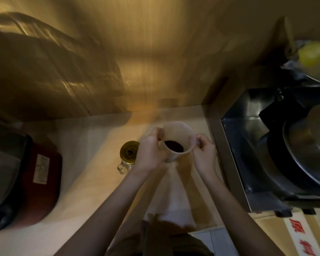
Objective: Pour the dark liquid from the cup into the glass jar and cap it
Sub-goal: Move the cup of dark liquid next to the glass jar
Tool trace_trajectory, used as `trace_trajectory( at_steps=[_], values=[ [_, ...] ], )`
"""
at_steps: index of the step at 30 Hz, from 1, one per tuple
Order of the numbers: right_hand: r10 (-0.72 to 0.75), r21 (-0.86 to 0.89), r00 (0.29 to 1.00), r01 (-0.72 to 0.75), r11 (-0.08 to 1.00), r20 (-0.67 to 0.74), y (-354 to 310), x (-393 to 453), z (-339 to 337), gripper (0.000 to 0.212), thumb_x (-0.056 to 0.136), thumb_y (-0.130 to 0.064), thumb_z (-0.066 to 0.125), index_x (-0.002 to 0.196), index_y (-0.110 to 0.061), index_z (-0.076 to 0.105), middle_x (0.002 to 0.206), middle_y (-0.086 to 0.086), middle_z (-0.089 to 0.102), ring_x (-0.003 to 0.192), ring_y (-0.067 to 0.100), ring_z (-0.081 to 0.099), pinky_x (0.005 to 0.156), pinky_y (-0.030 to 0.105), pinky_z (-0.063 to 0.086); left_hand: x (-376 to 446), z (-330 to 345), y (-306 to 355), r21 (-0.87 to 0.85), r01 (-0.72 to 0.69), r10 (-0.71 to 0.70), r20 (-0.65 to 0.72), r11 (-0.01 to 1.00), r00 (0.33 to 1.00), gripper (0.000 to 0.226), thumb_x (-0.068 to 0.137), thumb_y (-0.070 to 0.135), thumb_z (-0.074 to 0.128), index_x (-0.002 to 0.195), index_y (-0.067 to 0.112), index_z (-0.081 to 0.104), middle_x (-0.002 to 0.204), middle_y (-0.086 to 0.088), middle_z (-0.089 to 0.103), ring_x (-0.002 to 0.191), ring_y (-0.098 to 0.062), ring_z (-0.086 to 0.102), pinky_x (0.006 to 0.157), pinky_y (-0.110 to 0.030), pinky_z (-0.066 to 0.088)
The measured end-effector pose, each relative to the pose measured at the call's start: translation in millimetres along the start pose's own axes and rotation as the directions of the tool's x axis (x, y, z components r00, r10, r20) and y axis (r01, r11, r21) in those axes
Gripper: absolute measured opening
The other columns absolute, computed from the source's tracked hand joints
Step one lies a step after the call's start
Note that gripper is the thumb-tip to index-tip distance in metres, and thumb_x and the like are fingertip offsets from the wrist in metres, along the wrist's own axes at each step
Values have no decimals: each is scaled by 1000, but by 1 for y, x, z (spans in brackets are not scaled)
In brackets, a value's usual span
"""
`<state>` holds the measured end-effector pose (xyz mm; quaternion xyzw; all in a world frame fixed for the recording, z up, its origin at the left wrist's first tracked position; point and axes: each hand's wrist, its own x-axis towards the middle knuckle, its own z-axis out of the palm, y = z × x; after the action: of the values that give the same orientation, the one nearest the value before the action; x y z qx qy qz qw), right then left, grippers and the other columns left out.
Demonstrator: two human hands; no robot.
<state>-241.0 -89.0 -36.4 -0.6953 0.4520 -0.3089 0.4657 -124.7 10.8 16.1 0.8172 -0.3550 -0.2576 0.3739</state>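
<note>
Btwn hands [150, 154]: cup [175, 143], mouth camera-ward.

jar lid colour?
Gold, with a dark mark on top; the jar lid shows only in the head view.

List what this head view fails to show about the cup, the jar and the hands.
- Translucent plastic cup: its base and lower wall are hidden by the left hand; how much dark liquid it holds is unreadable.
- Gold-lidded glass jar: its right side sits behind the left hand; whether it is empty cannot be seen under the lid.
- Right hand: motion blur hides what its fingertips pinch at the rim.
</note>
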Motion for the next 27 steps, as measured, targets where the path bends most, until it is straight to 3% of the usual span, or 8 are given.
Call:
trace_trajectory(
  at_steps=[3, 6, 10, 17, 22, 27],
  values=[
    [22, -25, 999, -23, 999, -44, 16, -22, -13, 17, 92, -7, 57, 75, -9, 59, 64, -9, 55, 65, 5, 52, 65, 27, 44, -17, 17, -8, -41, 24, -22, 48, 999, 999, 56, 66, 3, 69, 118, 7, 49, 116, -9, 59, 108, -22, 57, 88, -32, 48],
    [32, -48, 997, -35, 998, -68, 29, -45, -24, 14, 91, -6, 57, 79, -10, 62, 68, -8, 58, 68, 8, 57, 64, 20, 44, -31, 33, -14, -72, 32, -23, 119, 997, 993, 55, 67, 7, 70, 118, 8, 49, 114, -6, 59, 106, -22, 57, 82, -30, 45],
    [72, -98, 995, -79, 992, -67, 45, -71, -34, 10, 90, -4, 58, 86, -9, 66, 75, -2, 64, 73, 13, 60, 62, 10, 43, -46, 49, -24, -129, 119, -95, 177, 984, 980, 57, 68, 4, 70, 120, 14, 49, 110, 2, 52, 104, -24, 58, 85, -38, 52],
    [118, -119, 990, -127, 985, -76, 61, -93, -39, 13, 86, 3, 59, 87, -7, 66, 75, -5, 62, 72, 9, 58, 62, 4, 41, -67, 65, -31, -172, 130, -96, 197, 977, 976, 58, 68, 1, 68, 122, 13, 49, 118, -6, 59, 109, -24, 57, 89, -40, 51],
    [121, -124, 992, -125, 984, -36, 64, -100, -41, 15, 86, 5, 57, 91, -6, 66, 79, -5, 63, 75, 8, 58, 64, 4, 42, -74, 65, -32, -206, 136, -95, 195, 969, 976, 65, 60, 15, 68, 121, 14, 48, 111, 5, 54, 108, -21, 57, 89, -38, 51],
    [232, -82, 970, -226, 971, 68, 58, -99, -48, 18, 92, -3, 49, 94, -9, 66, 86, -2, 64, 84, 12, 58, 68, 18, 42, -75, 62, -35, -136, 118, -88, 207, 984, 974, 69, 74, 3, 65, 135, 15, 35, 133, -13, 53, 122, -28, 52, 94, -34, 46]
  ],
)
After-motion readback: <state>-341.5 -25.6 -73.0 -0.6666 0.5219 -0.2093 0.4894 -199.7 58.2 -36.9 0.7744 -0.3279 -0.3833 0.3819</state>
